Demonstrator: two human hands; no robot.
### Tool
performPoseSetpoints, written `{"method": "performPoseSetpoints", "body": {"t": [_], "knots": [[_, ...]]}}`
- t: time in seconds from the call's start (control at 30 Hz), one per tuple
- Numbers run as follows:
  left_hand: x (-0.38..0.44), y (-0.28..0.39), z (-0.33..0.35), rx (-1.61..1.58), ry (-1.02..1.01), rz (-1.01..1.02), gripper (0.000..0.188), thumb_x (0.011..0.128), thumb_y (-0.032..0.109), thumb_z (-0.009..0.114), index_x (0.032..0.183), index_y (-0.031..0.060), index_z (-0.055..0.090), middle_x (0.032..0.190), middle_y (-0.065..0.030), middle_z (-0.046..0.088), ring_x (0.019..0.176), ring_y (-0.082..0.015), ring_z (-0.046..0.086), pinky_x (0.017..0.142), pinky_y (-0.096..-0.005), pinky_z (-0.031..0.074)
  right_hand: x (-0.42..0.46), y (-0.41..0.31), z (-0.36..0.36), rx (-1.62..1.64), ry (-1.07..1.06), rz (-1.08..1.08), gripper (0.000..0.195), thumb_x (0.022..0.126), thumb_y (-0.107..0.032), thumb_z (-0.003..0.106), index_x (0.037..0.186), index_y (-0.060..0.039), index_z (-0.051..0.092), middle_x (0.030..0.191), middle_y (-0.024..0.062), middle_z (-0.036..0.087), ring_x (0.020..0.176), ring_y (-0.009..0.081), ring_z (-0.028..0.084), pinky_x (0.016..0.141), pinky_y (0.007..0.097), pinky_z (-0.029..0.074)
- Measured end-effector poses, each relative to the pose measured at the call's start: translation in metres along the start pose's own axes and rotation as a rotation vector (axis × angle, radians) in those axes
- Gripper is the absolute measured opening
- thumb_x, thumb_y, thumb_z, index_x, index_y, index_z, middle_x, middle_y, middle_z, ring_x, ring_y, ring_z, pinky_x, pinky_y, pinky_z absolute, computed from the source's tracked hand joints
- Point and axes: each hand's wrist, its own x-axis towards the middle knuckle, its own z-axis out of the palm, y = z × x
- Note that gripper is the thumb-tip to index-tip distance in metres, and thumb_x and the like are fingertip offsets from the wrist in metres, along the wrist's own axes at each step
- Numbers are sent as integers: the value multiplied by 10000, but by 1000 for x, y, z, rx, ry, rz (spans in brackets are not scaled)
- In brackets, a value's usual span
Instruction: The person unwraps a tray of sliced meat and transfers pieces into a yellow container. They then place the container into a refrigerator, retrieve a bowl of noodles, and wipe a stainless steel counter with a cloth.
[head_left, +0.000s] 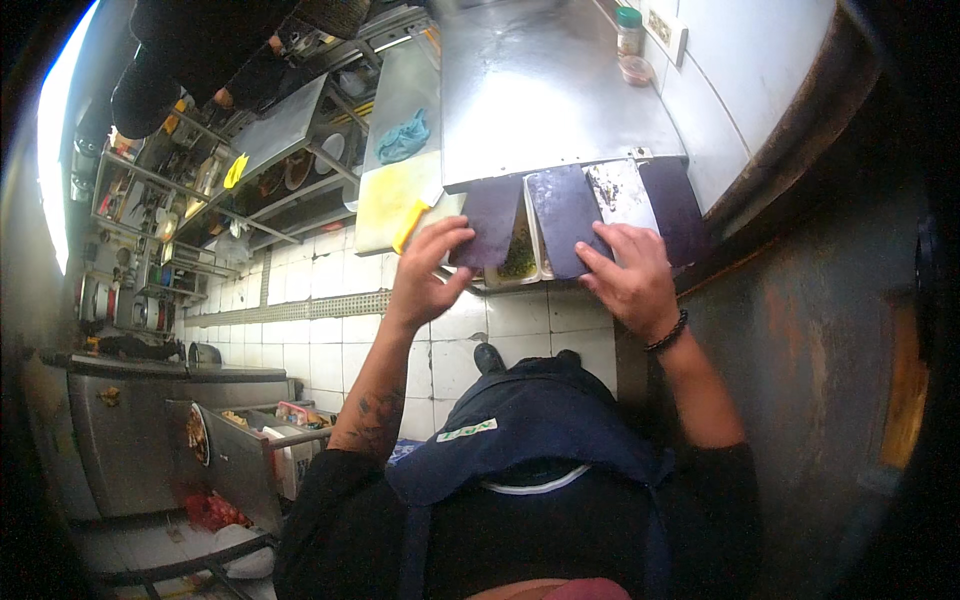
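Note:
My left hand (435, 262) rests its fingers on the left edge of a dark flat cover (493, 225), with the thumb near its lower corner. My right hand (628, 268) has its fingertips on the lower right part of a second dark cover (568, 217), which lies tilted. Between the two covers a gap shows a container of chopped green food (519, 255). Right of the second cover lies a pale, stained cover (619, 195), then another dark cover (671, 202). All sit along the front edge of a steel counter (555, 90).
A yellow-handled knife (409, 226) lies on a yellowish cutting board (390, 195) at the left, near a blue-green cloth (403, 138). A green-capped jar (628, 31) and a small tub (636, 70) stand by the wall. Part of another person (195, 45) shows at upper left.

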Motion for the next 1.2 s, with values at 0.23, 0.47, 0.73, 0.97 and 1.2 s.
{"method": "performPoseSetpoints", "body": {"t": [0.23,0.47,0.73,0.97,1.2], "knots": [[-24,1,31,143,-116,138,450,730,144,824,1159,102,693,1396,-146,544,1330,-357,485,1089,-494,418,-8,-26,30,-52,-22,79,399,787,-291,770,1164,-176,713,1251,68,611,1231,276,506,1086,564,282],[-24,-2,43,168,-51,108,345,719,156,834,1037,115,709,1348,-115,574,1353,-377,450,1099,-507,399,-10,-21,23,-65,-63,135,367,816,-259,742,1176,-194,709,1326,89,558,1328,319,444,1120,589,237],[-22,4,46,145,-34,81,303,716,148,841,989,121,712,1314,-105,584,1357,-384,440,1098,-498,398,-18,-19,24,-99,115,285,494,872,-253,678,1315,-49,607,1437,245,483,1374,409,415,1133,564,295],[-20,3,47,113,-31,103,303,725,169,840,994,116,709,1310,-112,582,1345,-382,449,1089,-502,399,-25,-25,26,9,95,303,493,898,-236,638,1319,14,576,1429,255,496,1375,440,409,1144,553,287],[-23,2,46,108,-24,93,328,734,188,836,1027,118,706,1339,-132,559,1347,-384,449,1098,-504,388,-39,23,3,-314,51,604,527,964,-292,512,1392,15,508,1476,258,446,1405,453,350,1148,566,243]]}}
